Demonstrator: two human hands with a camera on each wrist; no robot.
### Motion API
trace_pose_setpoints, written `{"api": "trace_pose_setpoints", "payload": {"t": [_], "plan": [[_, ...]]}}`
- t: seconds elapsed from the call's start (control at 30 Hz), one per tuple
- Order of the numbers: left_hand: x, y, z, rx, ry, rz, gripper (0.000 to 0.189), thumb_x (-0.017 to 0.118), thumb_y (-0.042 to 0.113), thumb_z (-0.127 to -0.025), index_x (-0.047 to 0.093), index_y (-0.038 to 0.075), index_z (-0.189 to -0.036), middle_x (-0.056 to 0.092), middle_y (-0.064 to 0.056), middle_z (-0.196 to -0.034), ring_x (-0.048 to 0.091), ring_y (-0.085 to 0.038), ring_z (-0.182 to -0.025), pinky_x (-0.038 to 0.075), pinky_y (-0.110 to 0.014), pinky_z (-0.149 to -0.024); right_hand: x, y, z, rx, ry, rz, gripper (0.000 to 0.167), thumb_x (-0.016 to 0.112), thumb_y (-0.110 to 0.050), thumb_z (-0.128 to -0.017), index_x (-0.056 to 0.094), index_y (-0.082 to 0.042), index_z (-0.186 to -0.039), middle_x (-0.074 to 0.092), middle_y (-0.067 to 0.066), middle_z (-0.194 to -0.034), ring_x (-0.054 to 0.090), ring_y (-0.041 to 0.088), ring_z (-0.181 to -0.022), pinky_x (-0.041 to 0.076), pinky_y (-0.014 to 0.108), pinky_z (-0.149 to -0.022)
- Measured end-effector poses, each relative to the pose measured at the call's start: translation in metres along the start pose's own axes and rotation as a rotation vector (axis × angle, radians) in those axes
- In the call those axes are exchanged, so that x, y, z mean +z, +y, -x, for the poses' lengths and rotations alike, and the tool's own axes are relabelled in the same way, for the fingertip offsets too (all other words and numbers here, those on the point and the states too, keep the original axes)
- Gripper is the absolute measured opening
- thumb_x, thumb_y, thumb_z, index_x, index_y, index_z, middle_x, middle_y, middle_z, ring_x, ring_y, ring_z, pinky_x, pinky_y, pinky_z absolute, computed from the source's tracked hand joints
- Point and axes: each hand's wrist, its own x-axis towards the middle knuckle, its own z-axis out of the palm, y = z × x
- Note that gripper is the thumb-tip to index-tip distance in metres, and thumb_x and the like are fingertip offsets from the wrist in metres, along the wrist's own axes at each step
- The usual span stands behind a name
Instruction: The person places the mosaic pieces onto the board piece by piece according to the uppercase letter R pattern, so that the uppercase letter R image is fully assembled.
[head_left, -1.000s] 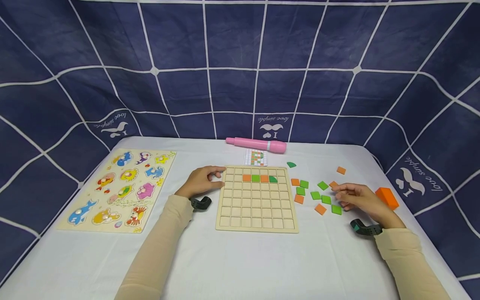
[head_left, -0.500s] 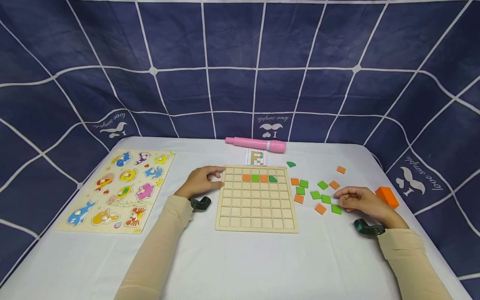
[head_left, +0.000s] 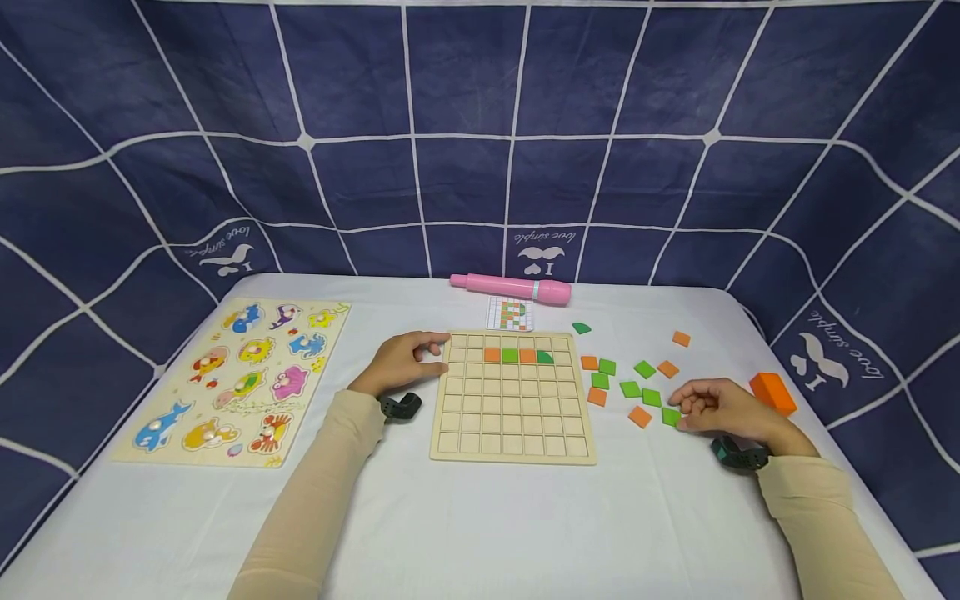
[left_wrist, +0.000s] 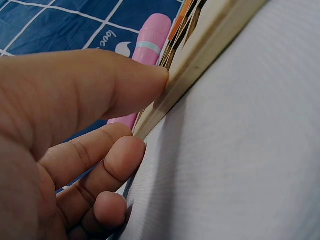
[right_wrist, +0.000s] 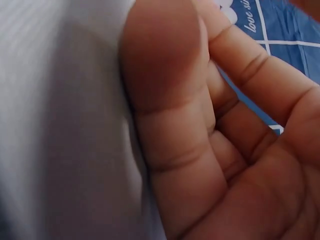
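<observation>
Grid board (head_left: 512, 412): pale wood, four coloured pieces (head_left: 510, 356) inset, between the table's (head_left: 480, 533) side edges. Your left hand (head_left: 401, 362) touches it, thumb and forefinger parted; your right hand (head_left: 725, 409) curls at a green tile (head_left: 670, 416), grip unclear.

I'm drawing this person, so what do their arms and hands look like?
The left sleeve and right sleeve are long, plain and beige. A black gadget sits at the left wrist, another at the right. The left hand and right hand wear no gloves.
</observation>
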Motion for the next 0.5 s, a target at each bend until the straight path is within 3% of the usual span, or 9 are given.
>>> {"api": "trace_pose_setpoints", "payload": {"t": [0.5], "plan": [[0.0001,-0.0003,0.0003,0.015,-0.003,-0.003,0.060,0.083,0.027,-0.090,0.070,0.009,-0.145,0.067,0.002,-0.103,0.048,-0.016,-0.081,0.038,-0.035,-0.077,-0.0005,-0.0017,0.0026,-0.014,0.006,0.126,0.025,0.085,0.005,-0.085,0.070,0.008,-0.105,0.058,-0.004,-0.085,0.052,0.009,-0.071,0.046,0.021,-0.064]]}}
